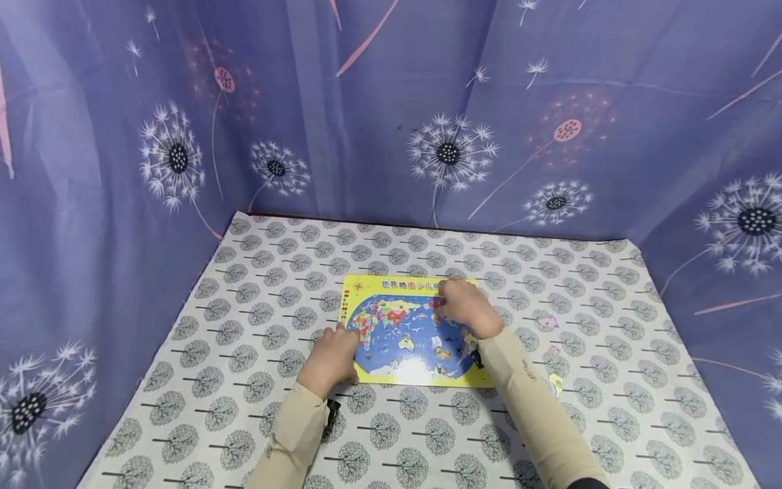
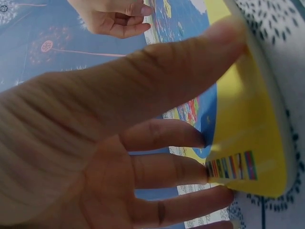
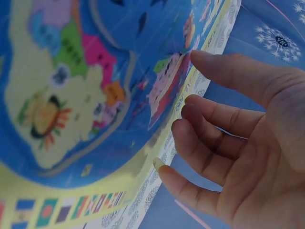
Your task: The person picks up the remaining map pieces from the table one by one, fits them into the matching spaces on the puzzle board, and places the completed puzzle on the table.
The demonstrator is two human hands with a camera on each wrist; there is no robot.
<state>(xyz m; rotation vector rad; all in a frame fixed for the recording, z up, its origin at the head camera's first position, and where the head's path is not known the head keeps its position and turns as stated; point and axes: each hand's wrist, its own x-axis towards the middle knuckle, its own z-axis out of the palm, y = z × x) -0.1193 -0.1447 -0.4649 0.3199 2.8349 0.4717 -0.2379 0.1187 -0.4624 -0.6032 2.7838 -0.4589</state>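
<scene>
A yellow-bordered world map puzzle board point(image 1: 391, 377) lies flat on the patterned cloth, with a blue sea and coloured land pieces. At its left edge rests my left hand point(image 1: 330, 356). In the left wrist view the thumb lies on the yellow border near the corner, and the outstretched fingertips touch the border by a row of small flags. My right hand point(image 1: 467, 305) is over the board's upper right, fingers loosely bent with gaps between them. In the right wrist view its thumb tip is close to a pink map piece point(image 3: 164, 86); contact is hard to tell.
Right of the board lie loose pieces: a pink-purple one point(image 1: 548, 320), a small pink one point(image 1: 554, 350) and a yellow-green one point(image 1: 556, 384), partly behind the right sleeve. Blue dandelion-print curtains point(image 1: 366, 136) border the table point(image 1: 275, 272) at the back and sides.
</scene>
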